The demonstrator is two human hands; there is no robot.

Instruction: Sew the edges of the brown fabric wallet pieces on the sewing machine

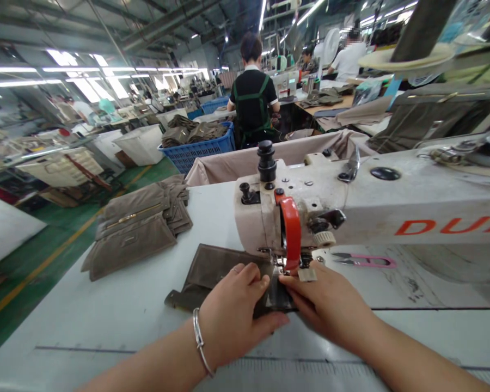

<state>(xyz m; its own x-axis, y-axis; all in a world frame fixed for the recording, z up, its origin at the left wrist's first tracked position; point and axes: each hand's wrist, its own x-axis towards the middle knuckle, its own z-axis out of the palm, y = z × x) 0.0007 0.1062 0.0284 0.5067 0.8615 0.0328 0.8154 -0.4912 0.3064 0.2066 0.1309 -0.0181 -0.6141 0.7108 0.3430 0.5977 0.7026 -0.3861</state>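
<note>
A dark olive fabric piece (pixel 220 268) lies folded on the white table, its right part under the needle area of a white sewing machine (pixel 351 190) with an orange guard. My left hand (pixel 239 310), a silver bangle at its wrist, rests on the fabric with fingers curled and thumb stretched along the front edge. Close to the presser foot, my right hand (pixel 326 299) has its fingertips on the fabric's right end, thumb and fingers close together, partly hidden by the machine parts.
Pink thread snips (pixel 367 261) lie on the machine bed at right. At the left is a stack of olive fabric pieces (pixel 134 228) on the table (pixel 118 310). Beyond stand a blue basket (pixel 204 149) of pieces and a seated person (pixel 253 92).
</note>
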